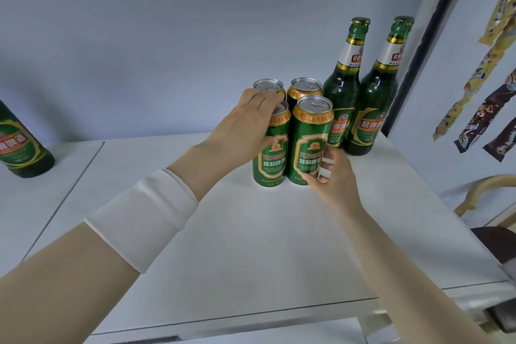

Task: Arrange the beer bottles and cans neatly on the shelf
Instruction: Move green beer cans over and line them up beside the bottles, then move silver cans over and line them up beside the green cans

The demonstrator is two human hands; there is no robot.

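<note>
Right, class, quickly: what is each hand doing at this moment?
Left hand: closed around the front left can, near its top.
Right hand: fingers on the front right can, low down.

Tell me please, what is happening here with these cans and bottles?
A person is lining up beer on a white shelf. The left hand rests over the front-left can, and the right hand touches the lower side of the front-right can. Two more cans stand behind them, and two green bottles stand upright to the right. Another bottle stands apart, far left.
</note>
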